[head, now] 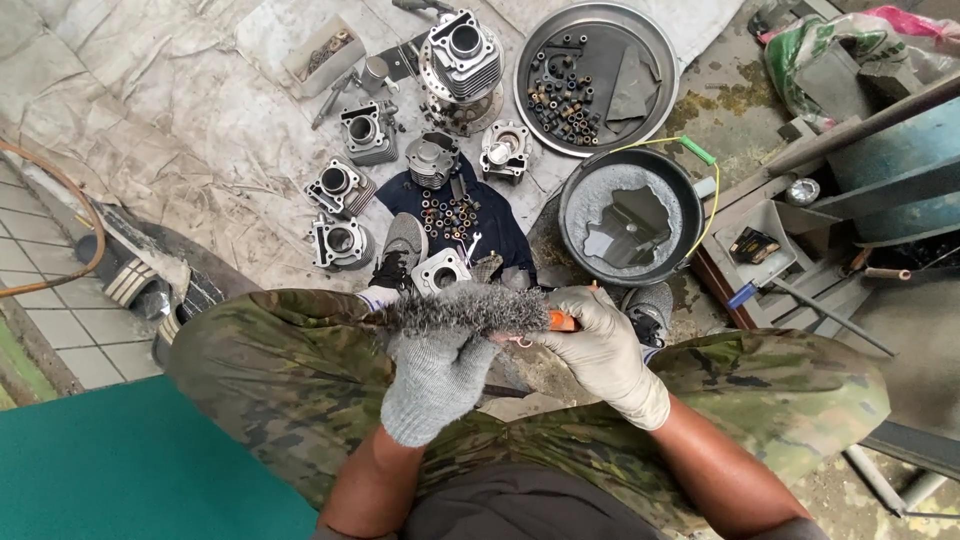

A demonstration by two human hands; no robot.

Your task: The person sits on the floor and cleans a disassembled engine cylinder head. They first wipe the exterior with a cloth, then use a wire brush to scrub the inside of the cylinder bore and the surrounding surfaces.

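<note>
Head view, wire brush (468, 310) across both gloved hands, right hand (600, 350) gripping its orange handle, left hand (432, 375) clasping the bristles

tray (655, 40) behind basin (580, 190) (perhaps touching), cylinders (345, 190) left

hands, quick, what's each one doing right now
Left hand: gloved, closed around the bristle end of the wire brush.
Right hand: gloved, closed on the brush's orange handle.

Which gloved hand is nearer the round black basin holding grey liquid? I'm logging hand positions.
Right. The right hand sits just below the round black basin, gripping the brush's orange handle. The left hand is farther left, on the wire brush.
</note>
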